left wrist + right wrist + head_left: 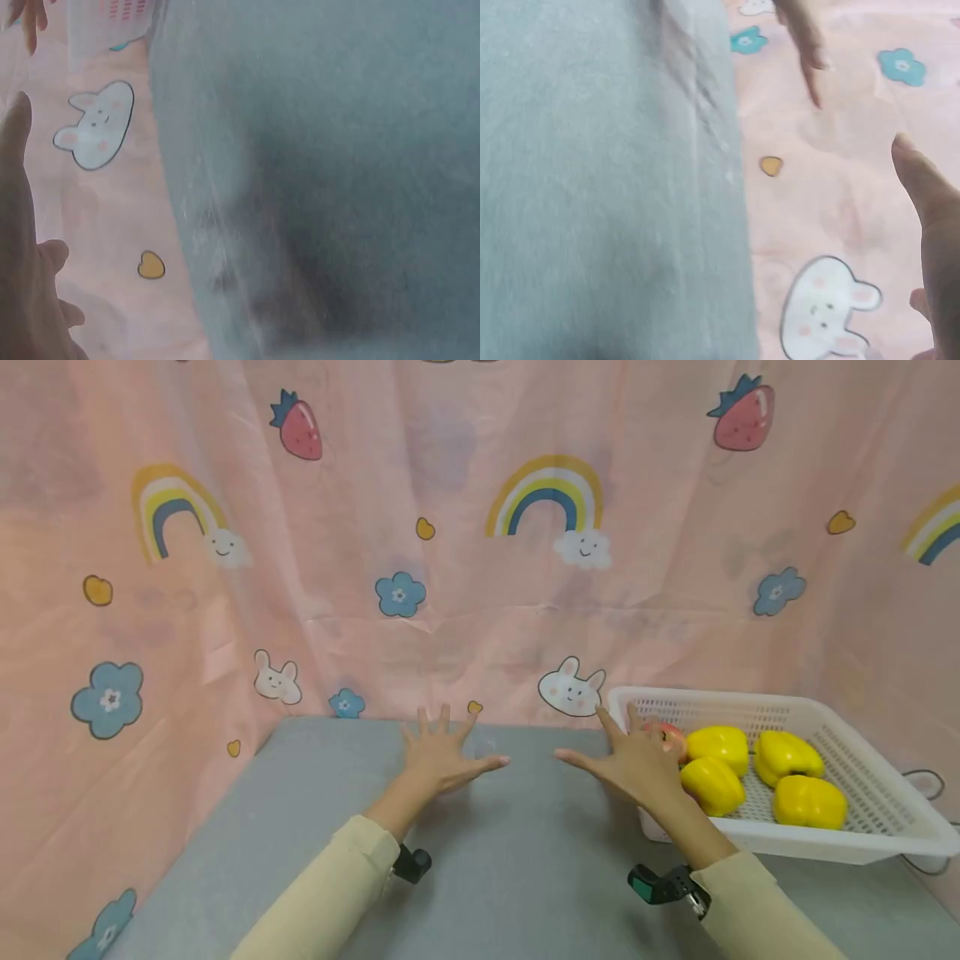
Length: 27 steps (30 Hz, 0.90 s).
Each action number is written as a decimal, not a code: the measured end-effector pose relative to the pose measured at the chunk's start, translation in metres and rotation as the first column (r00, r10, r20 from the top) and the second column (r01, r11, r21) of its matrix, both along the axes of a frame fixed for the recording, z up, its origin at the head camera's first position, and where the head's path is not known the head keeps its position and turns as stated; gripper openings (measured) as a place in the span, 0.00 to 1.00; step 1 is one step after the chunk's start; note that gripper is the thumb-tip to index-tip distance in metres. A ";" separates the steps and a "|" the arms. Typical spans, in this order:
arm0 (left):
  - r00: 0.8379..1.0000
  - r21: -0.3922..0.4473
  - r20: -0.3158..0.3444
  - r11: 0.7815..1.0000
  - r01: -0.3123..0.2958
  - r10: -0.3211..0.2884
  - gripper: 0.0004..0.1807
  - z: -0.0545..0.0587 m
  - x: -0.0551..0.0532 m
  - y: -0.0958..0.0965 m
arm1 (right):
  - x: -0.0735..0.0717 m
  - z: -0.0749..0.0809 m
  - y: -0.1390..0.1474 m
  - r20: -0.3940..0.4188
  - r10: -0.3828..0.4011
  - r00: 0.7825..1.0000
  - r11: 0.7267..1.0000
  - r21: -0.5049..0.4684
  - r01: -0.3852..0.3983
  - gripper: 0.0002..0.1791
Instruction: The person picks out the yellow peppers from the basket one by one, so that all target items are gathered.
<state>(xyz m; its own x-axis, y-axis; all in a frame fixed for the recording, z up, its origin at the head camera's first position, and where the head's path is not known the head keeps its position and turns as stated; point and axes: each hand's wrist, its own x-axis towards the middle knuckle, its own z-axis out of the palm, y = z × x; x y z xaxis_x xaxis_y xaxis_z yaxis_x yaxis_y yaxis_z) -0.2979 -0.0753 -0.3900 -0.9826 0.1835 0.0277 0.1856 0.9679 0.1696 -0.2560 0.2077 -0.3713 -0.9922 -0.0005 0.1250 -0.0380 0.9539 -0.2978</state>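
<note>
Pointing forward and fanned apart, the fingers (445,722) of your left hand (438,762) are straight and released, with the thumb stretched out to the right. Your right hand (639,766) mirrors it: its fingers are spread and free of any grip, and its thumb points left toward the other one, with a gap between the two. Both hands are raised over the gray worktop (525,877), where soft shadows fall beneath them.

Just beside your right hand, at the right of the worktop, stands a white perforated basket (832,844). In the head view that hand covers part of the basket's left end; you cannot tell from there whether they touch. Inside lie four yellow bell peppers (810,802), two toward the left and two toward the right, and a reddish round item (673,740) partly hidden behind your hand.

Farther out, black wrist devices (660,887) sit by your beige sleeves (318,893). Behind the worktop hangs a pink curtain (465,652) printed with rainbows, strawberries, flowers and rabbits.
</note>
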 end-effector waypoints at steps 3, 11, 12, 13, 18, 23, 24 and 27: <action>1.000 -0.009 0.011 1.000 0.025 -0.025 0.54 -0.001 0.002 0.007 | 0.010 0.003 0.017 0.014 0.011 1.000 0.999 -0.032 -0.010 0.63; 0.998 0.041 0.016 0.997 0.065 -0.066 0.42 -0.012 0.000 0.025 | 0.031 0.001 0.069 -0.144 0.053 0.988 0.998 -0.029 -0.058 0.57; 0.998 0.056 0.012 0.996 0.065 -0.066 0.41 -0.012 0.000 0.027 | 0.032 0.000 0.076 -0.172 0.053 0.984 0.997 -0.038 -0.061 0.56; 0.998 0.080 0.008 0.994 0.068 -0.068 0.39 -0.013 0.001 0.029 | 0.034 -0.002 0.083 -0.197 0.050 0.979 0.997 -0.050 -0.061 0.55; 0.994 0.230 -0.009 0.967 0.105 -0.105 0.36 -0.016 0.005 0.046 | 0.041 -0.004 0.120 -0.321 -0.002 0.947 0.997 -0.079 -0.025 0.53; 0.988 0.343 -0.063 0.927 0.153 -0.139 0.36 -0.021 0.008 0.066 | 0.050 -0.002 0.153 -0.416 -0.056 0.908 0.995 -0.102 0.014 0.50; 0.987 0.363 -0.075 0.918 0.159 -0.141 0.37 -0.023 0.009 0.070 | 0.053 -0.003 0.159 -0.429 -0.063 0.901 0.993 -0.114 0.015 0.50; 0.986 0.421 -0.098 0.892 0.165 -0.137 0.39 -0.027 0.013 0.083 | 0.063 -0.007 0.172 -0.450 -0.104 0.887 0.989 -0.141 0.045 0.49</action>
